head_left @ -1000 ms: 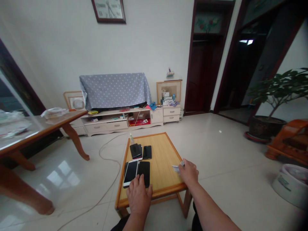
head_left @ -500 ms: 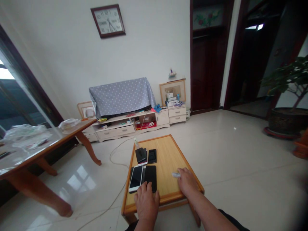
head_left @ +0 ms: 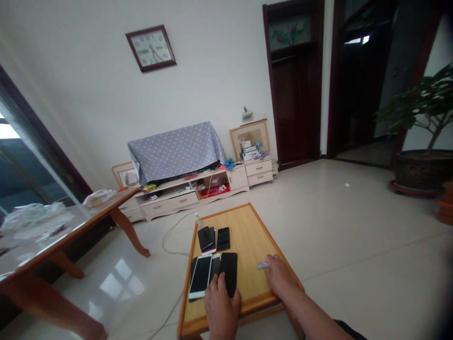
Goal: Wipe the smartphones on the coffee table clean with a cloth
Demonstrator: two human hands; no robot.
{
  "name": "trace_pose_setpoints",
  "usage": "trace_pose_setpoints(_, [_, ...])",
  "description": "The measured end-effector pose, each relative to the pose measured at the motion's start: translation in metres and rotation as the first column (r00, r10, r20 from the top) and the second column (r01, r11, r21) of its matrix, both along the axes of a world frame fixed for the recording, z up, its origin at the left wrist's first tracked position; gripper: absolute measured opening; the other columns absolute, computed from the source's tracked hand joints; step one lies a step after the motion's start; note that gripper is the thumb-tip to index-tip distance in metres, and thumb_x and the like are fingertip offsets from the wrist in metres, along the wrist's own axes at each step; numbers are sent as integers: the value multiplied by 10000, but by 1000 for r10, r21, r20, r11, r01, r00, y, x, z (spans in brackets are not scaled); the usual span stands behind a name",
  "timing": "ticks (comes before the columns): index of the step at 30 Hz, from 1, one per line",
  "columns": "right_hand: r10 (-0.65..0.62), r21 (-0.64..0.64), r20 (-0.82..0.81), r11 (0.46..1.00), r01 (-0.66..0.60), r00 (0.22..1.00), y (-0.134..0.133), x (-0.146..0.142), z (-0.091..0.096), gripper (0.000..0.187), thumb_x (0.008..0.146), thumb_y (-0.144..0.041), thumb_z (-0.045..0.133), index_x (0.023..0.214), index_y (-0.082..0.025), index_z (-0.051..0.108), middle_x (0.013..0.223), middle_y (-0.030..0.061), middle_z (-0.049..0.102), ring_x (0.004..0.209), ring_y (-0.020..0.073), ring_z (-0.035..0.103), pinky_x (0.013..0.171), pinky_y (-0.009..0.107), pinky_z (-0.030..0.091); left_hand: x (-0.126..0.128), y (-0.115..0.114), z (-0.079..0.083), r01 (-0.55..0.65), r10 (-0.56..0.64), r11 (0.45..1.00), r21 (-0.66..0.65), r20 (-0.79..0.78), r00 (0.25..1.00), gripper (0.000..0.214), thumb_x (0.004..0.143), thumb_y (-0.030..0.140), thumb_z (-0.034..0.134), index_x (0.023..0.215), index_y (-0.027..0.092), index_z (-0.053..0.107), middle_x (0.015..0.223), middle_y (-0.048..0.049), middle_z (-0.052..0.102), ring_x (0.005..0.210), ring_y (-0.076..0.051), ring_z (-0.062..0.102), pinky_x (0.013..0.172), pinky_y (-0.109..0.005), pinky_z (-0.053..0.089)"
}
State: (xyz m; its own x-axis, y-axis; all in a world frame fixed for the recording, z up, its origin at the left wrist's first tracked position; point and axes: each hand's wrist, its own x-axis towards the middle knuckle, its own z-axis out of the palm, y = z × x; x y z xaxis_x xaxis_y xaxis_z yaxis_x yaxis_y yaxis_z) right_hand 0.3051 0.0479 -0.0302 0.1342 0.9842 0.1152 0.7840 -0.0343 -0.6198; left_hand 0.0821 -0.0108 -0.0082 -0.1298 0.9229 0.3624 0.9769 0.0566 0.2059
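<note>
Gripping a black phone [head_left: 229, 268] is the left hand [head_left: 222, 304]; the right hand [head_left: 279, 277] pinches a whitish item [head_left: 262, 266], possibly cloth.

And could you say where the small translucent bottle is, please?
In the head view, the bottle is at the far left corner of the light wooden table, beyond the stacked dark phones.

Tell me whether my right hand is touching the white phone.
Apart. The head view shows a black phone and tabletop between your right hand and the white phone.
</note>
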Motion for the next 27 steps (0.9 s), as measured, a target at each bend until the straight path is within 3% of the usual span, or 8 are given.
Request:
trace_pose_setpoints(4, [-24, 11, -238, 1000, 28, 971, 7, 7, -2, 110, 786, -102, 531, 781, -189, 598, 844, 50, 649, 801, 159, 585, 682, 241, 342, 2, 4, -16, 135, -144, 986, 99, 86, 986, 608, 806, 347, 586, 1364, 122, 497, 1371, -180, 535, 1274, -300, 505, 1076, -426, 399])
trace_pose_setpoints(8, [-35, 6, -332, 999, 39, 943, 10, 13, -1, 137, 777, -125, 502, 746, -202, 611, 758, 18, 667, 738, 150, 591, 656, 235, 370, 2, 7, -19, 215, -232, 969, 124, 149, 961, 605, 785, 329, 595, 1355, 147, 501, 1374, -163, 541, 1286, -300, 508, 1085, -441, 408])
trace_pose_setpoints(15, [-36, 10, -421, 999, 44, 907, 12, 16, -1, 237, 751, -177, 478, 871, -207, 680, 842, 16, 708, 772, 170, 630, 657, 239, 431, 7, -1, -1, 280, -276, 960, -7, 155, 949, 568, 797, 311, 575, 1348, 182, 516, 1367, -118, 574, 1288, -280, 498, 1102, -438, 360])
trace_pose_setpoints(21, [-14, 13, -449, 1000, 22, 894, 10, 14, -1, 182, 757, -228, 476, 789, -207, 654, 779, 16, 691, 755, 176, 636, 633, 237, 431, 10, -7, 15, 215, -208, 974, -67, 100, 973, 628, 812, 505, 602, 1352, 195, 527, 1339, -100, 608, 1213, -292, 521, 1027, -415, 354])
trace_pose_setpoints(27, [5, 24, -457, 1000, 7, 890, 10, 14, -4, 182, 775, -290, 471, 754, -206, 631, 747, 13, 675, 717, 175, 630, 605, 243, 417, 7, -2, 31, 264, -263, 958, -111, 32, 964, 612, 877, 595, 500, 1386, 255, 520, 1316, -75, 629, 1127, -295, 524, 986, -415, 338])
